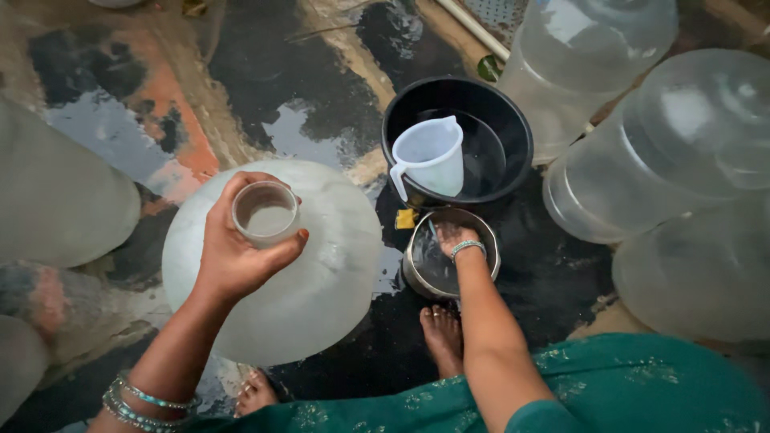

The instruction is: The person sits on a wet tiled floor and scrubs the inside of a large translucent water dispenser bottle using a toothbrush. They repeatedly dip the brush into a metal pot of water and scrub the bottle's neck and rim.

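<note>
1. Right now the large translucent plastic water jug (pixel 277 265) stands upright on the wet floor (pixel 321 96) at the near left, its long axis pointing up toward the camera, so its open round neck (pixel 265 212) faces upward.
2. The left hand (pixel 241 244) is the nearer one to it: its fingers (pixel 285 248) wrap closely around the neck from the near-left side, thumb on the near side and fingertips curling over the far rim, holding the jug steady.
3. The right hand (pixel 455 238) lies well to the right of the jug, reaching down into a small round steel bowl (pixel 451 252) that holds water. Its fingers are bent down inside the bowl; whether they are wide or closed on something I cannot tell.
4. Just beyond the steel bowl sits a round black plastic bucket (pixel 505 128) of water, with a white plastic measuring pitcher (pixel 431 156) standing in it against its left wall, handle toward the near left.
5. A small yellow scrap (pixel 405 218) lies on the floor between the bucket, the bowl and the jug.
6. Room to move: the gap between the jug's right flank and the steel bowl is narrow, and the person's bare feet (pixel 441 337) stand just near of it. More clear jugs (pixel 666 152) lie on their sides crowding the right and far right, and others (pixel 56 192) close in on the left edge. The most open stretch of floor is far of the jug, where puddles lie.
</note>
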